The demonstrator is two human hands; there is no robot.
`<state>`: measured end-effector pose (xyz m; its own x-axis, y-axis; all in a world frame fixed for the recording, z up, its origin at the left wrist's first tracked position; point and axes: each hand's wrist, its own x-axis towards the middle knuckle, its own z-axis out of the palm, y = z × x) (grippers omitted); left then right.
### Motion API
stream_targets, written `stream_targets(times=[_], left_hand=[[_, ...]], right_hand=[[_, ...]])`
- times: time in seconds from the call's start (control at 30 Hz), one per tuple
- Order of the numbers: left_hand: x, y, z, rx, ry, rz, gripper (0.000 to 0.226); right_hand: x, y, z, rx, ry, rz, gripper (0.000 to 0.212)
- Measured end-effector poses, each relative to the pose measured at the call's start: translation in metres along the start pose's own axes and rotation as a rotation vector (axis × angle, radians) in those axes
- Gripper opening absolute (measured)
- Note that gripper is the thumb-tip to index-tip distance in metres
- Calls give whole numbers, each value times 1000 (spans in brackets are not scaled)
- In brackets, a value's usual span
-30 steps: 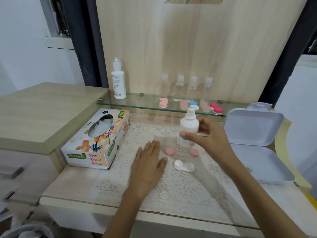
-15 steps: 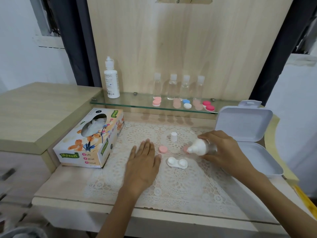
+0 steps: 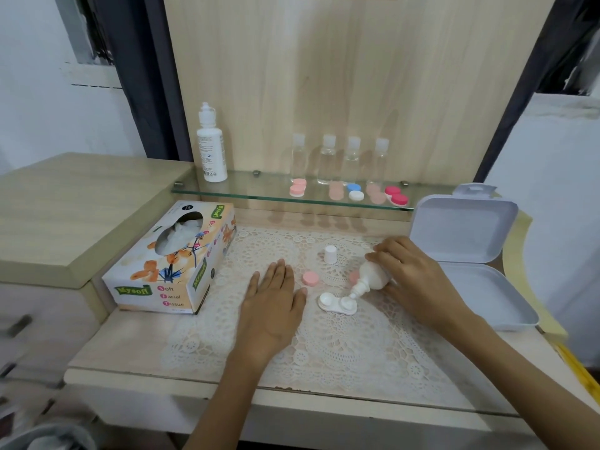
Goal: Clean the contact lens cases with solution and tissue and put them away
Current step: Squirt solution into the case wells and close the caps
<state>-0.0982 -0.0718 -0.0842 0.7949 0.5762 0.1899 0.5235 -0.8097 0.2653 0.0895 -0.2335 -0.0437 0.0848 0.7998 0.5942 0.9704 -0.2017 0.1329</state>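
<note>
Two hands: right hand (image 3: 418, 280) fingers curl round the solution bottle (image 3: 368, 280); left hand (image 3: 271, 306) lies flat, fingers straight.

On the glass shelf (image 3: 253, 190), one tall white bottle (image 3: 211, 147), four small clear bottles (image 3: 327, 157), five closed lens cases (image 3: 356, 191); on the tabletop (image 3: 130, 345), one tissue box (image 3: 168, 264), one open lens case (image 3: 336, 303), one white cap (image 3: 330, 254), two pink caps (image 3: 310, 278), the second half hidden, one open storage box (image 3: 461, 228); held, one squeeze bottle (image 3: 373, 276).
</note>
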Motion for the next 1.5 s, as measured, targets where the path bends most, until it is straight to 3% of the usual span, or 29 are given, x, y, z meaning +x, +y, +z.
stream_targets(times=[0.23,0.83,1.5], left_hand=[[1,1,0,0,-4,-4,57],[0,0,-1,2,-12,-7,57],[0,0,-2,-6,-17,-5,57]], right_hand=[[1,1,3,-86,43,-47,53],[6,1,2,-126,141,-122,40],[4,4,3,-46,94,-5,46]])
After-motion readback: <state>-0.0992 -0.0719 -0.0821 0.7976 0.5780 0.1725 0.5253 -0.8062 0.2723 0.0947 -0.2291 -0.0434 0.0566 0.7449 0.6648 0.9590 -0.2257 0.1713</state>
